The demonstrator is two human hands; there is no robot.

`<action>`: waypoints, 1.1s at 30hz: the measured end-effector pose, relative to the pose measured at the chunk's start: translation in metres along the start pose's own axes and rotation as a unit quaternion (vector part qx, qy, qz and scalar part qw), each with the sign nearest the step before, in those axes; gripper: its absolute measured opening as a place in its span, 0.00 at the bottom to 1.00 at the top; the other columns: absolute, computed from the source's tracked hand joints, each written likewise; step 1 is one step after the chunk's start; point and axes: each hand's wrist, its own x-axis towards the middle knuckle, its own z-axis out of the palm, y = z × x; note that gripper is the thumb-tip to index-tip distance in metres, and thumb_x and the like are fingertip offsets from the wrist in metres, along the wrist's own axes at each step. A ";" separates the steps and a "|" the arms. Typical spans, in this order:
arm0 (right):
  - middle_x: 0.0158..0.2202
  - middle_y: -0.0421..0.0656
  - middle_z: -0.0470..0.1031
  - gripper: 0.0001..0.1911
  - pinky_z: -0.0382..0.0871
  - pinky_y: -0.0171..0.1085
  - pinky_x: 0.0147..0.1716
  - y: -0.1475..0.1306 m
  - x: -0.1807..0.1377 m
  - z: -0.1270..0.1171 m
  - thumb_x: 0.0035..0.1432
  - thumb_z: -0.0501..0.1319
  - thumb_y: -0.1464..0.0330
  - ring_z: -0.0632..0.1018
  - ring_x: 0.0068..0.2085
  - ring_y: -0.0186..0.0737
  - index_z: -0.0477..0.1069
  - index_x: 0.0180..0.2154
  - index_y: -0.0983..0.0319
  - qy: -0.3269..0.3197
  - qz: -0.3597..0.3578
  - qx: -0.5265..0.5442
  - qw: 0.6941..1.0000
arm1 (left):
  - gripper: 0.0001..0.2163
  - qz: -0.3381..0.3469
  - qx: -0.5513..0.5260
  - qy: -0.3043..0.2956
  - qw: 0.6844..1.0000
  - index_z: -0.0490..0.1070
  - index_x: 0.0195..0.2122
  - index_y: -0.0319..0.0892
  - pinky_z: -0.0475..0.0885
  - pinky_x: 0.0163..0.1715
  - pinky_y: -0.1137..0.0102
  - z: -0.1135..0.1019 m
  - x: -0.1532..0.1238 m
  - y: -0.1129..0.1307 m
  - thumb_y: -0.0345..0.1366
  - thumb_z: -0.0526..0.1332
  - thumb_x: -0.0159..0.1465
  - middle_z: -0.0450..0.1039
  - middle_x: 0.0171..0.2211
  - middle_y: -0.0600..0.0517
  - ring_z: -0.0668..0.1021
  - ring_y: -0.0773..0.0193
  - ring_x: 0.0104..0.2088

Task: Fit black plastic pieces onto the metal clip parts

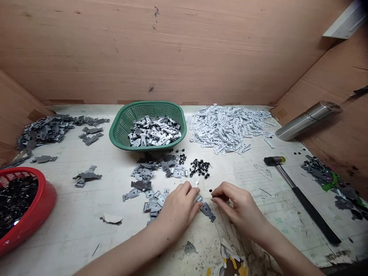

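Observation:
My left hand (181,203) is closed, thumb and fingertips at the upper end of a flat grey plastic piece (206,211) that slants down to the right. Close by on the right, the thumb and forefinger of my right hand (238,201) pinch a small black part, mostly hidden by the fingertips. Another tiny black part (211,190) lies just above those fingertips. A cluster of small black parts (199,168) sits beyond my hands. Loose grey pieces (153,203) are spread to the left of my left hand, some partly behind it.
A green basket (115,134) holds grey and white pieces. White strips (227,126) are heaped right of it, grey pieces (46,130) far left. A red basket (48,199) contains black parts. On the right are a hammer (307,209), a metal cylinder (307,120) and scraps (324,176).

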 end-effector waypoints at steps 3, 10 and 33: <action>0.28 0.42 0.69 0.05 0.63 0.35 0.27 -0.004 -0.007 0.010 0.59 0.55 0.69 0.71 0.29 0.38 0.67 0.30 0.60 0.027 0.042 0.055 0.997 | 0.06 -0.008 -0.070 0.004 0.998 0.66 0.33 0.42 0.65 0.27 0.71 0.002 0.001 0.000 0.32 0.51 0.61 0.66 0.34 0.50 0.70 0.64 0.30; 0.30 0.42 0.64 0.03 0.63 0.37 0.31 -0.025 -0.015 0.021 0.56 0.59 0.68 0.68 0.34 0.41 0.70 0.30 0.59 0.150 0.060 0.122 0.979 | 0.09 -0.198 -0.403 -0.056 0.892 0.62 0.23 0.42 0.60 0.19 0.76 -0.012 -0.004 0.006 0.39 0.56 0.57 0.60 0.18 0.59 0.64 0.71 0.18; 0.41 0.44 0.72 0.05 0.65 0.43 0.43 -0.021 -0.014 0.017 0.54 0.60 0.72 0.66 0.46 0.45 0.71 0.34 0.58 0.033 -0.038 0.049 0.998 | 0.08 -0.219 -0.541 -0.098 0.806 0.64 0.22 0.40 0.63 0.16 0.78 -0.007 -0.004 0.003 0.37 0.58 0.54 0.60 0.15 0.60 0.64 0.74 0.15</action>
